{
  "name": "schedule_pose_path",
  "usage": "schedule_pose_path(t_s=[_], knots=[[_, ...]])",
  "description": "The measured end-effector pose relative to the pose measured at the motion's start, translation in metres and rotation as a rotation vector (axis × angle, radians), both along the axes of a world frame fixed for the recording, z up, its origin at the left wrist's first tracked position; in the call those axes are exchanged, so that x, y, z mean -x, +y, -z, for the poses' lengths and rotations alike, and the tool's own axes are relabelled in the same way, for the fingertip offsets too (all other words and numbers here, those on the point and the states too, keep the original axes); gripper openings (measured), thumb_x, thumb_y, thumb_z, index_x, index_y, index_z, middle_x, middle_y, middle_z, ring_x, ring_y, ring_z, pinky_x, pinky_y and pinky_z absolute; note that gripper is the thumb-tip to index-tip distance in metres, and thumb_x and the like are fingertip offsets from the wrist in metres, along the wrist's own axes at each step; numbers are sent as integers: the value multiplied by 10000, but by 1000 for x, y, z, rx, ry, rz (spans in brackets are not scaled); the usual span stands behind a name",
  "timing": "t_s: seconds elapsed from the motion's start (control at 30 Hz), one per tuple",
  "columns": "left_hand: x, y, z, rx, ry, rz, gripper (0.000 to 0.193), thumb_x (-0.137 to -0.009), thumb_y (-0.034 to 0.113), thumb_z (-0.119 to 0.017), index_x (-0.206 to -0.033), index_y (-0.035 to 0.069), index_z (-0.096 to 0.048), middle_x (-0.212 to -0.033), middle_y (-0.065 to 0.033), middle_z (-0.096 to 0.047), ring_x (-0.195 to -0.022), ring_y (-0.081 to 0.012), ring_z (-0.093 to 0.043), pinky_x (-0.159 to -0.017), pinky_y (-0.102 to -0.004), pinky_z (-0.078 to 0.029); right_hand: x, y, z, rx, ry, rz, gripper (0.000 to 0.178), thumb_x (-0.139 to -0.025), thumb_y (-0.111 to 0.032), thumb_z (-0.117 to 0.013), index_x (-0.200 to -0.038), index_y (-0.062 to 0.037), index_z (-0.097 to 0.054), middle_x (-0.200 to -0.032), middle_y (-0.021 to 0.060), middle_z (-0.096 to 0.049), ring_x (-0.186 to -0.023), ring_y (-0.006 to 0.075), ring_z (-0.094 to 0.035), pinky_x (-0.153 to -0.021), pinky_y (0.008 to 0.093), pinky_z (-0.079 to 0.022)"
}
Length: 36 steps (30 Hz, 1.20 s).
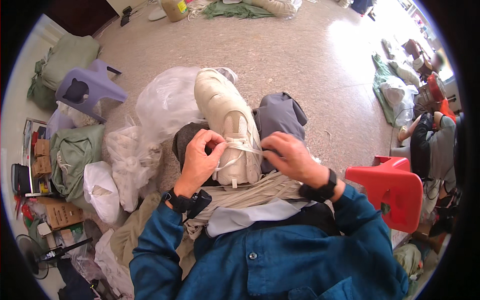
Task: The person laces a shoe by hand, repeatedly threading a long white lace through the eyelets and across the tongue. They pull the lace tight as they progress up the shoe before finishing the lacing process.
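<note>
Before me, along my lap, lies a long row of cream shoe uppers (215,92) nested one in another, the nearest with its mesh tongue and lacing toward me. A pale shoelace (246,147) crosses the top of that upper. My left hand (204,156) pinches the lace between thumb and forefinger at the upper's left side. On the other side my right hand (292,157), slightly blurred, has its fingers closed on the lace. Many loose laces (225,200) lie in a bundle across my lap, beside a light grey cloth (255,218).
A red plastic stool (400,187) stands at right, a purple stool (95,85) at far left. Clear plastic bags (167,100) and a white bag (101,190) rest on the floor to the left. Another person (440,145) sits at the far right among bundles.
</note>
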<state>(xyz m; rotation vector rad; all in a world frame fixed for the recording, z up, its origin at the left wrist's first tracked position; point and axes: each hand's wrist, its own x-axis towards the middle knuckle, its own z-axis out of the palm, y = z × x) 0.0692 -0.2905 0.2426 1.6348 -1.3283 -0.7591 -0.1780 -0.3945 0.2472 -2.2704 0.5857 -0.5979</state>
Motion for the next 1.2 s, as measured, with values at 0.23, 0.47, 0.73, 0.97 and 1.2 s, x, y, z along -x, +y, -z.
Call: schedule_pose_path(t_s=[0.23, 0.47, 0.73, 0.97, 1.2], knots=[[-1, 5, -7, -26, 55, -53, 90, -864, 31, -719, -921, 14, -651, -889, -63, -623, -777, -166, -603, -735, -294, -498, -29, 15, -4, -166, -119, -50, 127, -933, -123, -634, -953, 2, -625, -775, 210, -640, -740, 423, -638, -653, 470, -506], [7, 17, -30, 104, -389, 204, 196, -767, 5, -752, -930, 53, -652, -974, -92, -610, -973, -288, -595, -943, -396, -448, -23, 30, -21, -733, -88, -251, 151, -945, -116, -642, -1016, 18, -643, -762, 196, -645, -671, 317, -634, -646, 388, -505], [3, 18, -28, 150, -750, 207, 135, -832, 31, -690, -940, 73, -621, -974, -69, -600, -971, -277, -592, -1045, -507, -392, -6, 22, 0, -641, 162, -73, 177, -901, -122, -560, -872, 38, -632, -725, 232, -608, -670, 367, -607, -644, 429, -477], [9, 10, -34, 166, -613, 189, 145, -823, 56, -712, -929, 68, -614, -965, -68, -597, -967, -277, -585, -1050, -505, -375, -15, 41, -17, -556, -9, -293, 162, -922, -135, -599, -881, 20, -626, -753, 251, -618, -725, 430, -622, -667, 465, -489], [22, -7, -39, 69, -740, 331, 176, -793, 92, -742, -900, 66, -604, -887, -83, -555, -958, -295, -549, -1015, -451, -357, -18, 50, -7, -404, -51, -311, 148, -927, -128, -605, -871, 8, -613, -767, 248, -626, -752, 444, -629, -663, 499, -488]])
